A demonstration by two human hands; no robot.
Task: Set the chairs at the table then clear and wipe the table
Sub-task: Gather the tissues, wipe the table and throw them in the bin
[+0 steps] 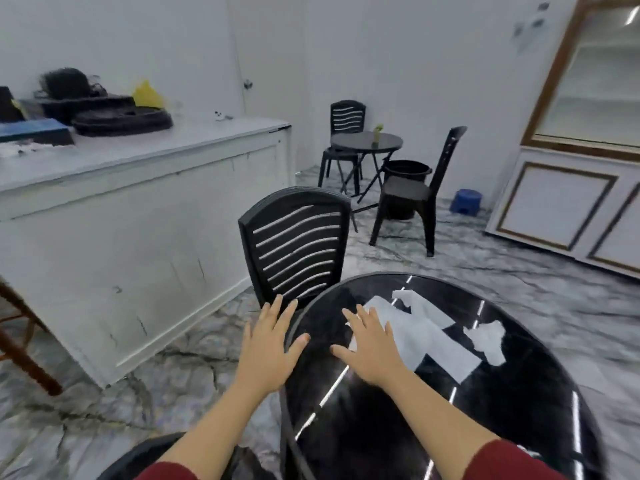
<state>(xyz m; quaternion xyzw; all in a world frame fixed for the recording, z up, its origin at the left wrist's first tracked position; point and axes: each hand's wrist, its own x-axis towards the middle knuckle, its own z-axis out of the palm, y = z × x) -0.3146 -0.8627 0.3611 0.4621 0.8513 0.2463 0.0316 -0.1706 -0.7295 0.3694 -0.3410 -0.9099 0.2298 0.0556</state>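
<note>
A round glossy black table point(398, 420) fills the lower right of the head view. White crumpled paper tissues point(429, 337) lie spread on its top. A black slatted plastic chair point(298, 247) stands at the table's far left edge, its back toward me. My left hand point(268, 348) hovers with fingers spread straight over the table's left rim, just below the chair. My right hand point(372, 344) is spread flat above the tabletop, its fingers at the near edge of the tissues. Neither hand holds anything. Another black chair's edge point(152, 452) shows at the bottom left.
A long white counter point(145, 188) with dark trays stands to the left. Farther back are a small round black table point(367, 142), two black chairs point(412, 195), a black bucket point(407, 168) and a blue stool point(465, 200). White cabinets point(568, 202) line the right wall.
</note>
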